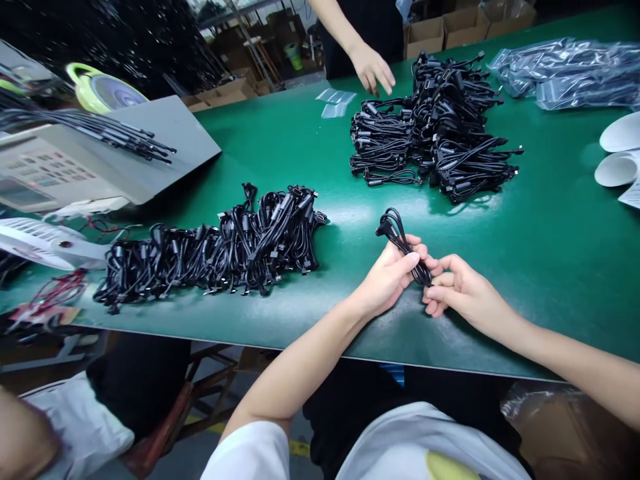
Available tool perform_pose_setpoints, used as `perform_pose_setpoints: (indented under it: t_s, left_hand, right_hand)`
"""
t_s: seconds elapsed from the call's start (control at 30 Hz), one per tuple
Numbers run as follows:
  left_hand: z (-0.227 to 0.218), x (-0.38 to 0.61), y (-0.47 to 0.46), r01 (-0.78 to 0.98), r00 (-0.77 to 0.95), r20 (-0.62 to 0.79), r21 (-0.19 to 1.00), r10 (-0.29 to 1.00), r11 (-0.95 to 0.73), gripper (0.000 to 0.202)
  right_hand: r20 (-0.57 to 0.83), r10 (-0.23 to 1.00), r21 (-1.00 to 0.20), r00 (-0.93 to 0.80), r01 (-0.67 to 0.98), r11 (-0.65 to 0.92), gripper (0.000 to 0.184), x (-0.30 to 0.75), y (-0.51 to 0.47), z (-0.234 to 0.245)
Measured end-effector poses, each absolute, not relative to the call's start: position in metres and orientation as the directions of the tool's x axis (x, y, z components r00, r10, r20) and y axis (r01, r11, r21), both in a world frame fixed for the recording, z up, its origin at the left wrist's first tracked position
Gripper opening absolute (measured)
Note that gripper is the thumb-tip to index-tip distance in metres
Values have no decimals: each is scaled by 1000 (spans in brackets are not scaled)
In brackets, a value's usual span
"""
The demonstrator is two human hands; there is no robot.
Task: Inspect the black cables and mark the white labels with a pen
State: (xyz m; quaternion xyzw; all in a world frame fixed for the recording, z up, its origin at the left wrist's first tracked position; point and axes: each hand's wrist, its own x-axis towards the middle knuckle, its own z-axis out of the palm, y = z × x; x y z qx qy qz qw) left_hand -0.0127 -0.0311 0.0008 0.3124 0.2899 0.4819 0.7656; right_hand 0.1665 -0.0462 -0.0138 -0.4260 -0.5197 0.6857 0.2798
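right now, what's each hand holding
Left hand: closed on the coiled black cable.
Right hand: closed, pinching the lower end of the same cable.

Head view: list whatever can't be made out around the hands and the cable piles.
All in the head view:
1. Small coiled black cable: its lower end is hidden under the fingers of the left hand and right hand.
2. Clear plastic bags: contents blurred by glare, cut by the right edge.
3. White paper rolls: cut off by the right edge.
4. Grey machine panel: labels too small to read.
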Motion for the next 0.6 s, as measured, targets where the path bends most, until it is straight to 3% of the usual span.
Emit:
perform_pose_setpoints:
  t_s: [0.4,0.5,0.6]
  left_hand:
    - [3,-13,-34,-550,407,-120,759,906,348,36]
    - [-4,-12,-35,-493,406,-106,811,908,315,35]
    - [-8,-12,-40,-426,478,-52,859,877,283,31]
  right_hand:
    - [-266,868,-959,-419,23,-283,40,162,-48,-15]
    - [-333,783,-938,-526,103,-330,42,173,-33,-11]
    - [-302,669,-952,-679,174,-253,32,189,-13,1]
